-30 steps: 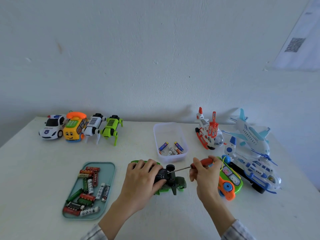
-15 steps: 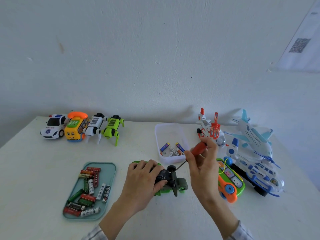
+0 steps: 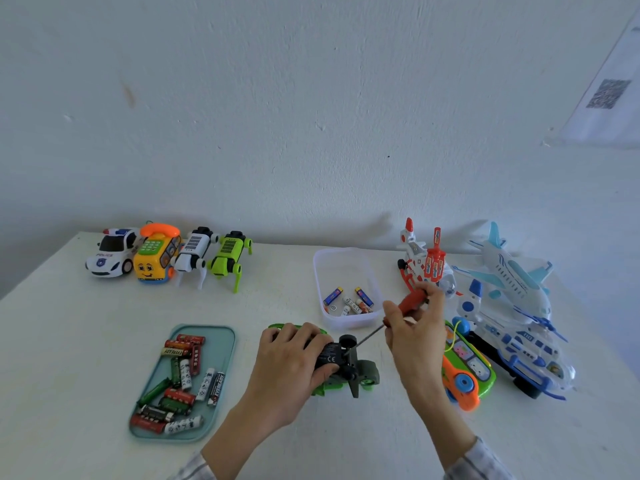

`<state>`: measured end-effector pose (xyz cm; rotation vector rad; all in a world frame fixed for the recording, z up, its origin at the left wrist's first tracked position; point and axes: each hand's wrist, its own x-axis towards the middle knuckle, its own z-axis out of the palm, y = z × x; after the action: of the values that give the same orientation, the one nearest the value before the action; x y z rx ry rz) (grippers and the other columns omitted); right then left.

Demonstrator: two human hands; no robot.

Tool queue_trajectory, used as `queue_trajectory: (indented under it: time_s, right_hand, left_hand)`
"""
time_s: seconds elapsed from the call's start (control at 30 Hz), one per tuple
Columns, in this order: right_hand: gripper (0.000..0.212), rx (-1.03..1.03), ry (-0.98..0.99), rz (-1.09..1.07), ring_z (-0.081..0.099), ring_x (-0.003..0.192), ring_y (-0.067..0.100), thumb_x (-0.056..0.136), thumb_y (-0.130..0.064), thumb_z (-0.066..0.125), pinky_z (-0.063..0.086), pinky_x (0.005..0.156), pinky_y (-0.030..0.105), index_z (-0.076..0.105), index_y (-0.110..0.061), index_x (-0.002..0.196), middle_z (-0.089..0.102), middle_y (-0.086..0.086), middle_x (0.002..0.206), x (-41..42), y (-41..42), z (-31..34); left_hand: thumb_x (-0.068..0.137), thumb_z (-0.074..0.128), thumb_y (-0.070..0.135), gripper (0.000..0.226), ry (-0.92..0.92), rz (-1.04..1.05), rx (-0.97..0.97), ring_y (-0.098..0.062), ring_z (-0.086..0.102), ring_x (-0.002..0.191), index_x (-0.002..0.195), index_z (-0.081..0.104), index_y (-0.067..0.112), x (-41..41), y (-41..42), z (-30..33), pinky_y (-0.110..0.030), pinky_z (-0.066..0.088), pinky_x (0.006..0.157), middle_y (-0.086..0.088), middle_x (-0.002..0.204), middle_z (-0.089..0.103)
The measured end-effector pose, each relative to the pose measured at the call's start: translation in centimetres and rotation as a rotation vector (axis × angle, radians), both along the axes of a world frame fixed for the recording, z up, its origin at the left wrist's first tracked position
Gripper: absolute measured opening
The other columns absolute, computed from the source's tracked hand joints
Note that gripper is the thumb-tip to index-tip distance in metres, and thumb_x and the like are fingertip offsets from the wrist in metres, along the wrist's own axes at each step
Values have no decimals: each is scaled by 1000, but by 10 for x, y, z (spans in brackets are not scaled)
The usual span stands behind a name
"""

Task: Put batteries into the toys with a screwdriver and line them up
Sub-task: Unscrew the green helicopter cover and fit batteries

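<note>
Head view: right hand pinches the red-handled screwdriver, and it now sits higher and steeper than a second ago, when the handle lay low and nearly level just off the counter. Half a second ago it was already tilted up; since then almost no shift. Shaft slants down-left, tip meeting the black underside of the green toy beside its small black wheel. Left hand is unchanged: fingers curled over the toy, clamping it upside-down on the counter, centre front.

Likely meaning: the driver has been re-angled to seat in the battery-cover screw, so this toy is at the unscrew or fasten step. Cannot tell which way it turns, nor whether the cover is on.

Batteries: a loose heap in the teal tray left of the toy, a few more in the clear tub behind it.

Police car, phone bus, white robot dog and green robot dog stand in a row at back left, looking done. At right the red-white plane, big blue-white plane and orange-green toy sit bunched, not lined up, so roughly half the task remains.

Slip risk: tip could skid off the screw at this slant.
</note>
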<state>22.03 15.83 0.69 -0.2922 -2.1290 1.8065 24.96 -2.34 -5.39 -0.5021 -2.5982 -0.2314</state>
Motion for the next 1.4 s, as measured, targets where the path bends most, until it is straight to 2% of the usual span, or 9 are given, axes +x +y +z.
queue_trajectory:
  time_s: [0.13,0.33,0.47,0.67,0.93,1.03,1.17,1.3,1.4]
  right_hand:
    - [35,-283,-152,-62,47,42,19,90,-3,60,36,34,25,40,-19,114,52,25,79,-2,13,-17]
    - [37,-405,-161,-93,49,46,18,91,-6,60,37,37,25,39,-19,119,55,21,75,3,14,-17]
    - [39,-291,-105,-58,57,58,19,90,-12,63,46,47,25,39,-28,115,59,23,90,8,9,-14]
    - [39,-162,67,-9,57,60,25,89,-8,62,47,52,32,40,-32,111,56,17,83,16,3,-10]
    - [56,192,372,40,59,67,23,85,-18,63,49,59,25,35,-58,111,57,0,80,25,-17,-10]
    - [48,318,450,72,56,61,14,84,-13,64,44,53,18,39,-39,115,56,-8,75,25,-21,-9]
    - [41,364,470,64,53,59,16,85,-10,65,40,50,15,41,-25,115,52,-10,70,26,-28,-7]
    - [44,47,205,-93,52,50,19,87,-7,65,45,48,28,39,-33,111,53,2,74,21,-25,-2]
    - [32,-399,-119,-209,49,42,18,90,-3,60,41,37,28,39,-20,109,52,13,72,10,-10,-16]
  left_hand:
    - [89,38,56,34,-16,-9,25,-14,56,78,101,60,32,-1,0,0,-33,41,73,16,96,59]
    - [93,36,55,34,-90,-33,100,-13,58,80,106,57,32,0,-1,3,-32,34,77,16,97,60]
    - [97,28,58,38,-236,-90,334,-5,55,92,115,51,33,0,-5,13,-30,35,88,20,104,57]
    - [83,58,47,37,-444,-137,952,-12,62,96,115,57,28,8,-20,17,-35,54,79,15,100,63]
    - [65,86,26,48,-499,-90,954,-6,66,93,96,52,40,6,-27,13,-21,53,79,16,101,66]
    - [64,89,27,51,-522,-85,955,-7,66,94,96,52,40,7,-27,12,-31,54,83,18,100,67]
    - [56,77,63,56,-482,-14,840,-7,51,106,101,49,46,6,-30,5,-32,47,86,26,106,58]
    - [54,69,69,59,-432,3,784,7,37,110,104,44,49,5,-28,6,-14,33,88,32,116,48]
    - [59,74,62,53,-460,-34,823,-6,48,116,100,44,47,1,-28,2,-30,42,96,21,112,57]
